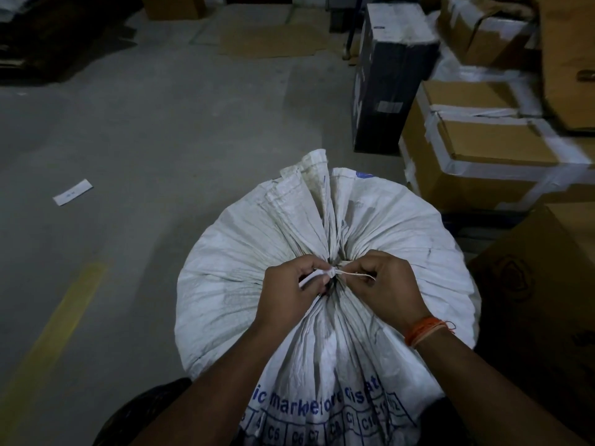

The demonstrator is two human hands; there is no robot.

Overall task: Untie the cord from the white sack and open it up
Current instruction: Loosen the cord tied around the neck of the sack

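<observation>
A full white woven sack (402,239) with blue print stands on the floor right in front of me. Its mouth is gathered into a bunched neck, and the loose flaps stick up behind the knot. A thin pale cord (352,274) is tied around that neck. My left hand (289,294) pinches a white strip of the cord at the knot. My right hand (391,284) pinches the thin cord end just right of the knot. An orange thread band sits on my right wrist.
Taped cardboard boxes (483,146) are stacked at the right, with a tall black box (389,75) behind the sack. Another brown carton (547,284) stands close on the right. Grey concrete floor with a yellow line (54,336) and a paper slip (72,192) lies to the left.
</observation>
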